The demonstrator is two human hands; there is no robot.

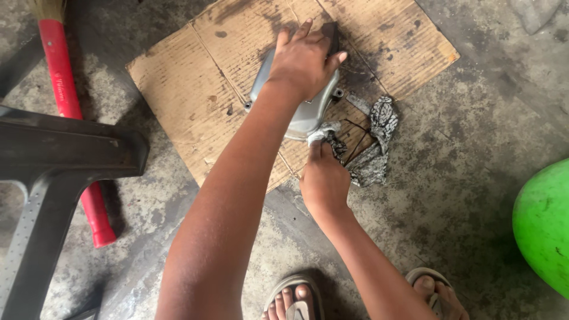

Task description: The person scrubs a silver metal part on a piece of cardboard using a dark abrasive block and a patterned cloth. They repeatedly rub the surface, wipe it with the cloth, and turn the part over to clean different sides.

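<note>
Head view. Left hand [305, 59] presses down on a grey metal cover [302, 115] lying on a stained cardboard sheet [189, 89] on the concrete floor [462, 178]. Right hand [323, 181] holds a patterned rag [373, 148] against the cover's near edge. A red-handled broom [68, 101] lies at left; a green rounded object [545, 222] at right.

Open cardboard [184, 83] lies left of the grey metal cover [302, 115], bare concrete floor [474, 118] to the right. The dark stool [53, 160] and red broom handle [71, 112] block the far left; the green ball [545, 225] crowds the right edge, the patterned rag [373, 148] just beside the cover.
</note>
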